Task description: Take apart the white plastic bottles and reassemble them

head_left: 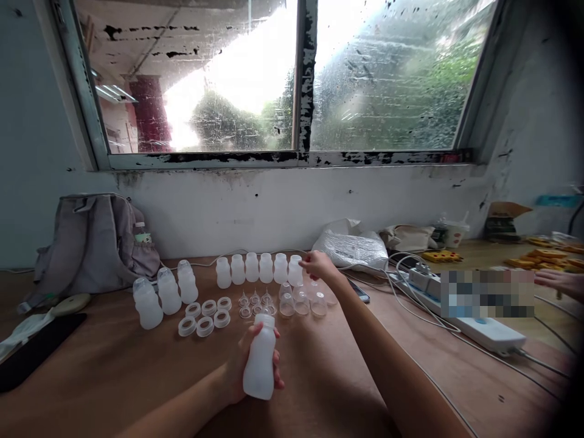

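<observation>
My left hand is wrapping around a frosted baby bottle, fingers and thumb closing on its sides; it is leaning, with its threaded neck pointing up and away from me, above the near middle of the tabletop. My right hand is reaching forward to the rightmost of six uncapped bottles, which are standing in a row along the back. Its fingers are curling together right by that bottle's neck; I cannot tell whether they are gripping it.

Between my hands and that row, six screw rings are lying in a cluster, with clear teats beside them and transparent dome caps farther right. Three capped bottles are standing on the left.

Farther out, a gray backpack is leaning by the wall, its side pocket holding a drink bottle whose greenish label is too small to read. A smartphone, a silvery padded bag and a white power strip are lying to the right, where another person's hand is showing.
</observation>
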Motion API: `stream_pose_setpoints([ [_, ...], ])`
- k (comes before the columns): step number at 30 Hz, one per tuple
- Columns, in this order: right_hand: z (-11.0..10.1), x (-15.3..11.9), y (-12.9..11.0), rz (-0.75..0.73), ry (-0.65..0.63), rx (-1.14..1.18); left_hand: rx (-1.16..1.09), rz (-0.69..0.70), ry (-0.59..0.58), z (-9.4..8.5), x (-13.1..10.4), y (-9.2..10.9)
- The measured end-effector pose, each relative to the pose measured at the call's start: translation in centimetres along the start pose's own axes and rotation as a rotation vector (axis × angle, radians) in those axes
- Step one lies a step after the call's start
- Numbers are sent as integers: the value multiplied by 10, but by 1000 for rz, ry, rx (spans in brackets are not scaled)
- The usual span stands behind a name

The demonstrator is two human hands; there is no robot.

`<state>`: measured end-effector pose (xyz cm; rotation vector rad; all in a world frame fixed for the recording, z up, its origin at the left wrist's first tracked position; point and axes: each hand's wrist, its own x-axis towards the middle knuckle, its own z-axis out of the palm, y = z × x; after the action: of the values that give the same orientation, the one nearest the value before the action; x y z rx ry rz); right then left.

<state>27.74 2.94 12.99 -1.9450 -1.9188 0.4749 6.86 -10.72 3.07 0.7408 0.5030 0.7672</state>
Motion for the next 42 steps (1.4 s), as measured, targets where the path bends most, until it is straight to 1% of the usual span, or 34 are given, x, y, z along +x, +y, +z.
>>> stream_pose_setpoints([
  [2, 4, -3, -14, -100, 105, 80, 40, 47, 66, -1, 1, 4],
  [4, 14, -9, -29, -209, 116, 152, 108, 86, 139, -3, 2, 8],
  [6, 28, -16, -43, -351, 47, 194, 180, 143, 191, -5, 2, 11],
  [8, 43, -23, -54, -452, -22, 155, 265, 233, 233, -6, 3, 13],
  [10, 57, -28, -61, -513, -124, 128, 344, 320, 275, -6, 3, 14],
  [11, 62, -31, -64, -539, -170, 128, 368, 341, 306, -6, 3, 14],
  [13, 68, -35, -66, -578, -235, 137, 377, 341, 377, -6, 4, 14],
  [15, 71, -40, -68, -606, -262, 128, 377, 336, 438, -5, 4, 15],
  [17, 73, -44, -70, -621, -281, 92, 413, 381, 466, -4, 5, 16],
  [20, 76, -50, -75, -606, -258, 57, 505, 454, 517, -2, 6, 18],
  [23, 81, -50, -78, -553, -235, 88, 534, 477, 562, -2, 6, 19],
  [25, 84, -48, -78, -544, -254, 153, 501, 468, 537, -2, 5, 21],
  [27, 86, -46, -78, -544, -253, 236, 470, 425, 490, -3, 3, 23],
  [29, 86, -47, -78, -534, -242, 329, 427, 345, 424, -4, 0, 29],
  [30, 84, -49, -79, -529, -263, 392, 378, 290, 369, -4, -2, 32],
  [31, 82, -51, -81, -526, -307, 470, 301, 239, 298, -4, -4, 37],
  [33, 74, -56, -83, -522, -447, 645, 111, 163, 128, -4, -7, 45],
  [35, 64, -58, -83, -531, -582, 770, -28, 139, -16, -4, -9, 52],
  [36, 59, -56, -80, -542, -625, 789, -62, 150, -57, -4, -10, 55],
  [37, 55, -53, -76, -553, -640, 777, -71, 162, -79, -4, -10, 56],
  [39, 49, -43, -65, -558, -580, 680, -15, 187, -70, -4, -10, 56],
  [41, 46, -32, -54, -541, -456, 564, 149, 193, -18, -2, -10, 54],
  [42, 45, -28, -50, -532, -436, 536, 249, 185, 9, 0, -10, 52],
])
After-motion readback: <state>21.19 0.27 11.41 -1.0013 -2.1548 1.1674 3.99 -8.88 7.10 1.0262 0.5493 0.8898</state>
